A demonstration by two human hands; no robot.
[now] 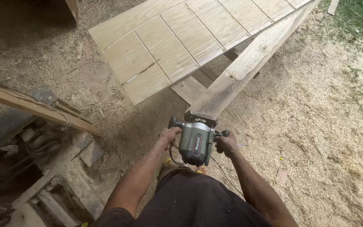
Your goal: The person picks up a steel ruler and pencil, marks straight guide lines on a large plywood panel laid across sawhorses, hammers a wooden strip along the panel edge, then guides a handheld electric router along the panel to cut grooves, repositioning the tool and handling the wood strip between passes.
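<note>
Where the long plank [248, 63] ends nearest the person, a grey-green handheld router [196, 141] sits with its dark base on the plank's near end, motor housing upright toward the camera. Head view: left hand [171, 136] closed around the black knob handle on the router's left side; right hand [225, 143] closed around the matching knob on the right side; both forearms dusted with fine sawdust. A thin black cord [173, 157] loops down from the router between the arms. The plank runs away up and to the right, weathered grey at the near end, paler farther along, lying edge to edge against a broad panelled wooden slab [177, 46] with scored grooves dividing it into rectangular fields. A shorter board [188, 89] shows beneath, between slab and plank. Ground [324, 126] thickly covered in pale wood shavings on the right, darker dirt on the left; grass [358, 17] at the upper right corner. At left, a slanted timber [38, 108] over a heap of dark scrap wood and offcuts [34, 176]. The person's dark shorts [194, 201] fill the lower centre of the frame.
</note>
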